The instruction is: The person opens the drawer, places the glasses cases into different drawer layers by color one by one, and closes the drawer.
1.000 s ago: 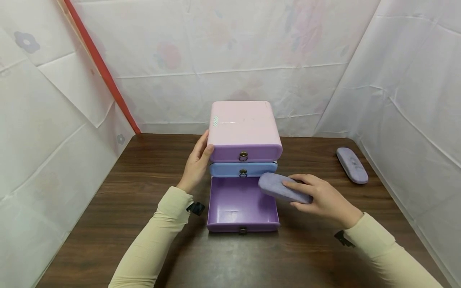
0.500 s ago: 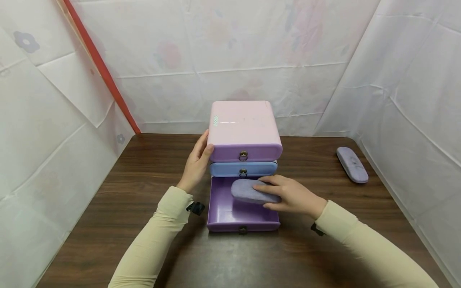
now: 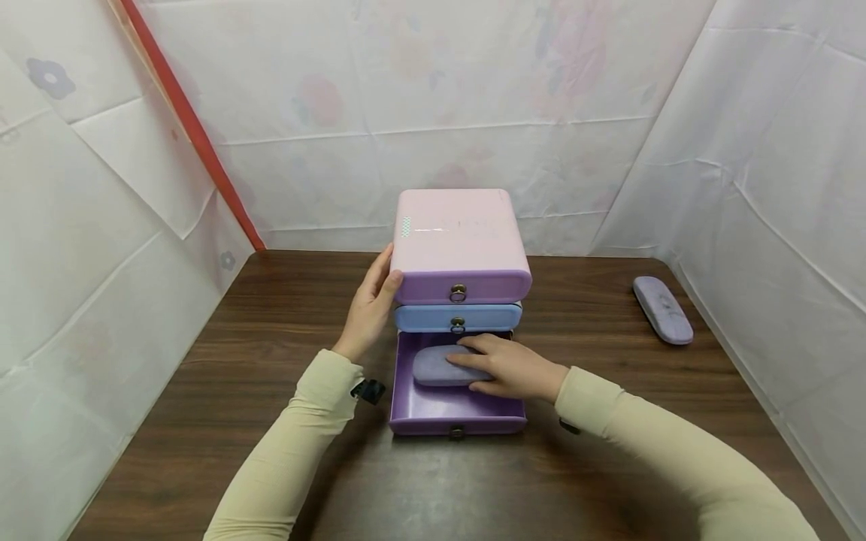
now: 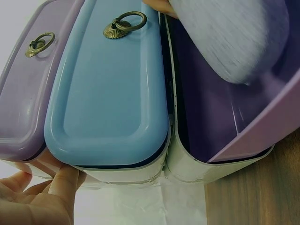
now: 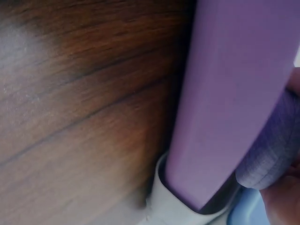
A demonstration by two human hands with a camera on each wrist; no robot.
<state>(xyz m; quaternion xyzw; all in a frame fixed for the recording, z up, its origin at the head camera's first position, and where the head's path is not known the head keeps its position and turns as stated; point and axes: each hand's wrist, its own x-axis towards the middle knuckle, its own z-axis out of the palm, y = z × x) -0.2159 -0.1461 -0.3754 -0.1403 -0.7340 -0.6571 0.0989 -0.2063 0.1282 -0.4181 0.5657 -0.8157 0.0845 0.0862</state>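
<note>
A small drawer cabinet [image 3: 462, 229] with a pink top has its purple bottom drawer [image 3: 433, 425] pulled out. Against the cabinet's left side rests my left hand [image 3: 365, 312], thumb at the front corner; in the left wrist view its thumb [image 4: 63, 187] lies near the blue middle drawer [image 4: 108, 93]. My right hand [image 3: 510, 368] grips a grey-lavender glasses case [image 3: 436, 366] by its right end, inside the bottom drawer. In the left wrist view the case [image 4: 234, 37] is slightly blurred. Whether it touches the drawer floor I cannot tell.
A second glasses case [image 3: 663, 309] lies on the dark wooden table [image 3: 291, 300] at the far right. The purple top drawer [image 3: 494, 286] and the blue one are pushed in. White sheeting [image 3: 304, 173] hangs behind and on both sides.
My right hand has carried the glasses case leftward and down, from above the drawer's right edge to inside the bottom drawer. The left hand has stayed against the cabinet.
</note>
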